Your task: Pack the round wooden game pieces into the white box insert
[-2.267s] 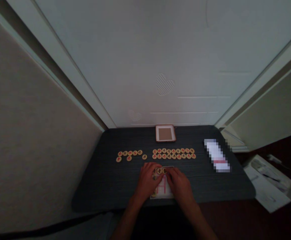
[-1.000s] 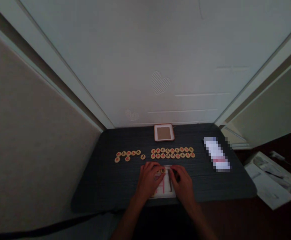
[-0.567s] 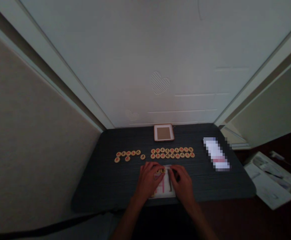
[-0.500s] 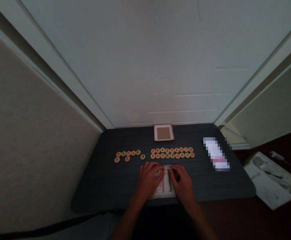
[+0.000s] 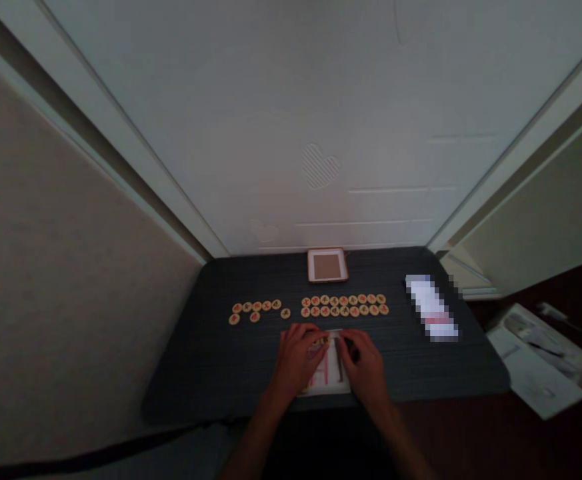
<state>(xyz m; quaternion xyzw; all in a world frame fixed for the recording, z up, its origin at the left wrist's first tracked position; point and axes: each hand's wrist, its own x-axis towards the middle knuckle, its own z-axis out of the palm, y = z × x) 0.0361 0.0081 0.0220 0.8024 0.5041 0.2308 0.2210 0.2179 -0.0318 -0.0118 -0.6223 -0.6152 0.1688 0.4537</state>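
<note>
My left hand (image 5: 295,359) curls over the left side of a flat white container (image 5: 334,385) with pink and dark markings, near the table's front edge. Several round wooden xiangqi pieces (image 5: 322,341) show at its thumb and fingertips. On the container's right side is my right hand (image 5: 365,365), its fingers bent and brought together at the upper right corner. Whatever those fingertips grip is hidden. Ahead of the hands, two rows of xiangqi pieces (image 5: 345,311) with red and black characters lie side by side. To the left sits a looser group of pieces (image 5: 257,307).
The dark table (image 5: 195,360) stands against a white panel (image 5: 371,133) with heart reliefs. A small tray with a pale rim (image 5: 327,251) lies at the back edge. A blurred-out bright object (image 5: 433,310) rests at the right. An open white box (image 5: 545,360) is beyond the table's right side.
</note>
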